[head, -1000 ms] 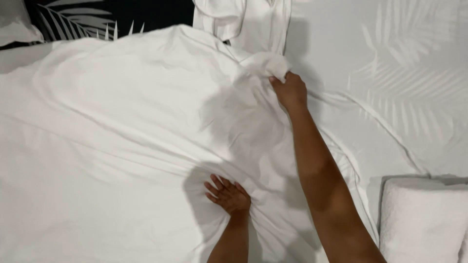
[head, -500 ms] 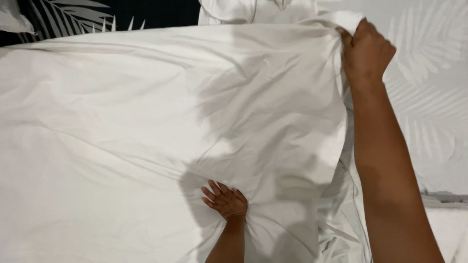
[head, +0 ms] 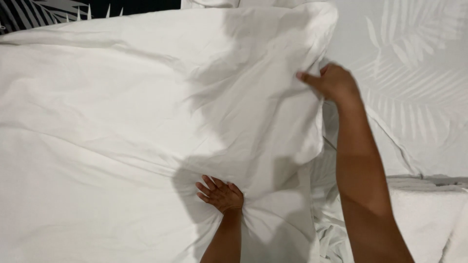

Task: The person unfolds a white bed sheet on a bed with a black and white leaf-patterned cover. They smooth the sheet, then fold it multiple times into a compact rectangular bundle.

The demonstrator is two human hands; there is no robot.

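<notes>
Two bare hands work a white sheet [head: 122,122] spread over the bed. Left hand [head: 220,194] presses flat, fingers spread; right hand [head: 331,83] pinches the sheet's far edge, creases remaining between both grips.

The big sheet [head: 122,126] spread across the middle was plain white, with soft grey shadows in its creases. The cover [head: 414,97] under it on the right was white too, but carried a faint pale-grey palm-leaf pattern. At the top left corner a strip of fabric [head: 44,12] was black with white palm fronds. The folded towel [head: 429,219] at the lower right was plain white.
</notes>
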